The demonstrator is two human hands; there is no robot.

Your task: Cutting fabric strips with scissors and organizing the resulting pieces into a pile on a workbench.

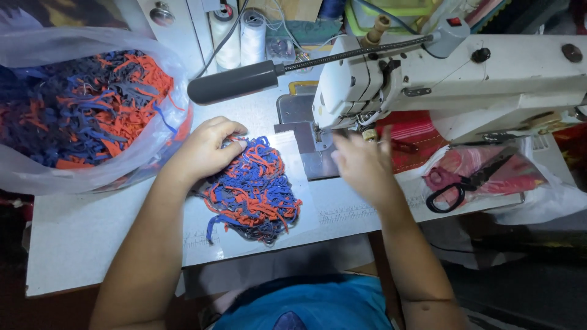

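Soft, limp and light is how the heap of red and blue fabric strips (252,190) is likely to handle: thin knit cords tangled into a loose mound, easy to snag and prone to trail loose ends, so a pinch on a single strand near the top edge looks a better hold than a grab at the whole mass. It lies on the pale sewing table (85,238), just in front of the white sewing machine (440,79) and slightly left of its needle. The strips are narrow and curly, orange-red mixed with royal blue and some darker navy. The left hand (205,150) rests on the heap's upper left edge, fingers curled down and gripping a few strands. The right hand (364,165) is blurred near the needle area, fingers spread and apparently holding nothing, though the blur makes that uncertain. A clear plastic bag of the same strips (79,110) sits at the far left, and black-handled scissors (455,186) lie to the right.
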